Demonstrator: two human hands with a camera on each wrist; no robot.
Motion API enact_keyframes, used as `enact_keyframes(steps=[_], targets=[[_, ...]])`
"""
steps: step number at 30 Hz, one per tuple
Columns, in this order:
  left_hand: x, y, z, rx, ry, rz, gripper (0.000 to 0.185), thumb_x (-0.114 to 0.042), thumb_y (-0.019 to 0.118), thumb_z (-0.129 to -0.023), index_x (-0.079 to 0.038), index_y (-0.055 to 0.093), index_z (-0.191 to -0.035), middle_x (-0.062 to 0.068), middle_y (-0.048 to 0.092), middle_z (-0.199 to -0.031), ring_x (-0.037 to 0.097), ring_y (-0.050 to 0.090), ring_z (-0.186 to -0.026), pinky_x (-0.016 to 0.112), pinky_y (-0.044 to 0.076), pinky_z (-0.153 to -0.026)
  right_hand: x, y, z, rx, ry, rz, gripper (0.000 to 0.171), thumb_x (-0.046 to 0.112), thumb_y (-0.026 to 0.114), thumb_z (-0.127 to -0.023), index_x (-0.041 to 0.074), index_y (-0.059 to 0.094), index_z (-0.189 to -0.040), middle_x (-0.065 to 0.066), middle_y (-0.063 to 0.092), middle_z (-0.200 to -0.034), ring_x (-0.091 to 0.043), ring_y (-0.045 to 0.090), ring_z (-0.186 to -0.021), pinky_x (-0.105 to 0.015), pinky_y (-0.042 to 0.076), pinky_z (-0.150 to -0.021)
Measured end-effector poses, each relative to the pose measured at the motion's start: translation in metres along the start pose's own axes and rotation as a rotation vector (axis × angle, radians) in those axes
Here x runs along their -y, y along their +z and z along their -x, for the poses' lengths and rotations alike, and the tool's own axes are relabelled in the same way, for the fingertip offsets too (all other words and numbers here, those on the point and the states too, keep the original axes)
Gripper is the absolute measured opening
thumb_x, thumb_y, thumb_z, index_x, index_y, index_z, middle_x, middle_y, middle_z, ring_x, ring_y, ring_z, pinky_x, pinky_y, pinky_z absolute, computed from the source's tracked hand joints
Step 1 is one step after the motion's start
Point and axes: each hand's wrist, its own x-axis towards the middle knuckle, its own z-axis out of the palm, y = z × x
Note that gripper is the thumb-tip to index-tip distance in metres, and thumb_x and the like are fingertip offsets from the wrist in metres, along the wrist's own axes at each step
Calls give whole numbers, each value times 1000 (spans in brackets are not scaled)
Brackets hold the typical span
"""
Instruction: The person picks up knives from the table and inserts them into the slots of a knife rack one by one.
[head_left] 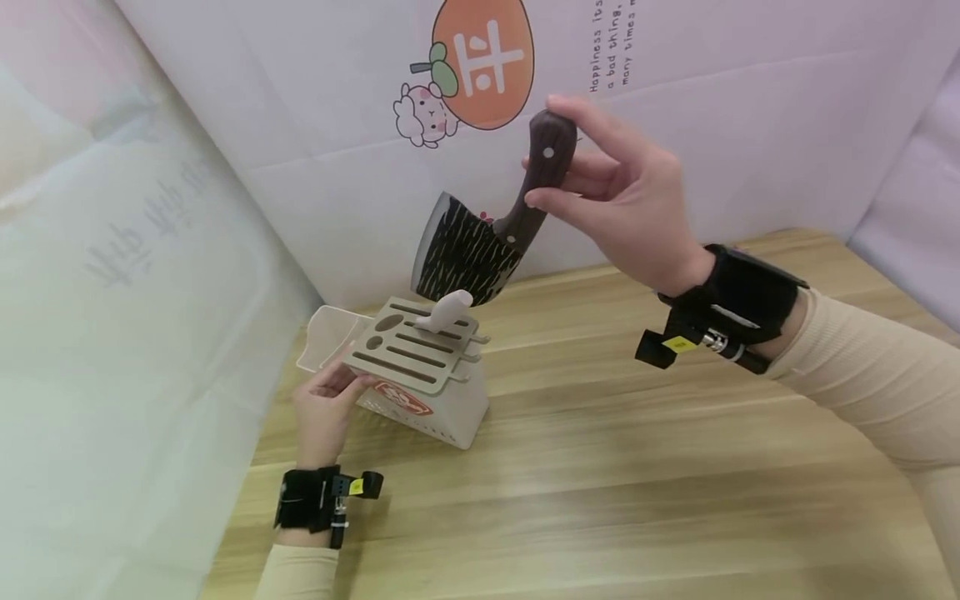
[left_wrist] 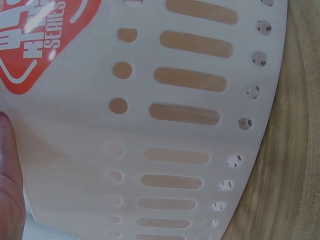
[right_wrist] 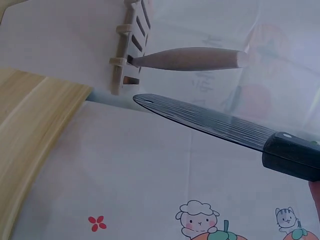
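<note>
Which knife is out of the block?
The dark cleaver: the right hand holds it by its dark handle, blade hanging above the block. The pale-handled knife sits in a slot. The left hand grips the block.

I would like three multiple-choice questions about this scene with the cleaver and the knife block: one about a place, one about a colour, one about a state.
1. Where is the cleaver?
A. in the air above the block
B. flat on the table
C. fully in a slot

2. What colour is the block?
A. black
B. cream
C. blue

3. What does the left hand do?
A. hangs free
B. holds the cleaver
C. holds the block

Answers:
1 A: the right hand holds it by the handle, blade clear of the slots.
2 B: its top and sides are cream, with a red label.
3 C: its fingers rest on the block's near edge.
</note>
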Motion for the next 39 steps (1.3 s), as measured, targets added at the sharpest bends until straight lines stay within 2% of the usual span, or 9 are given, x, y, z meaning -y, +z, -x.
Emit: enact_keyframes(steps=[5,11,18,24,27,31,35,39], targets=[[3,2,-1,2,26,-22,47,19,73,-84,10,64,-130,-1,77,-94,9,73,-86,20,59,-78,-5,3,3,18,-18,24,62,-27,71,-80,-9,55,-138,-20,70,-119,-23,73,-104,-36,59,-88],[5,2,-2,12,49,5,47,18,73,-84,9,65,-130,-1,77,-98,9,73,-89,21,59,-79,-6,6,2,38,-33,47,61,-25,71,-82,-10,54,-138,-19,66,-122,-24,73,-105,-37,60,-88],[6,3,-3,-12,31,-33,47,19,73,-83,8,66,-128,-2,77,-93,8,73,-84,19,58,-76,-8,18,-1,136,-50,125,65,-23,74,-81,-9,52,-141,-24,66,-127,-28,73,-106,-36,60,-86],[3,1,-2,-5,-1,-24,46,17,73,-85,10,64,-130,-2,77,-96,8,73,-87,21,59,-80,-18,42,-4,204,63,154,65,-14,77,-83,-4,53,-143,-19,62,-138,-28,70,-111,-32,61,-83],[0,-3,1,-29,-9,-26,45,20,71,-85,11,65,-128,0,77,-97,9,73,-88,21,59,-81,-28,58,-6,260,140,155,65,-9,78,-86,0,54,-145,-17,61,-140,-26,70,-113,-31,61,-84],[-2,-6,1,-65,-31,-93,44,16,75,-84,7,68,-127,-2,75,-87,6,70,-78,18,57,-74,-44,74,-4,325,228,174,65,-4,79,-87,6,56,-147,-14,62,-140,-24,70,-112,-29,60,-87],[-3,-7,-1,-63,-42,-146,43,11,78,-84,5,69,-126,-4,73,-81,5,67,-72,17,54,-68,-58,84,4,356,267,204,65,-3,80,-88,9,57,-147,-16,63,-137,-25,71,-110,-29,60,-86],[-3,-8,0,-55,-43,-120,43,12,77,-84,7,68,-126,-3,75,-84,6,70,-76,18,57,-73,-68,89,14,374,266,234,65,0,81,-87,9,57,-147,-17,63,-137,-27,71,-110,-32,59,-89]])
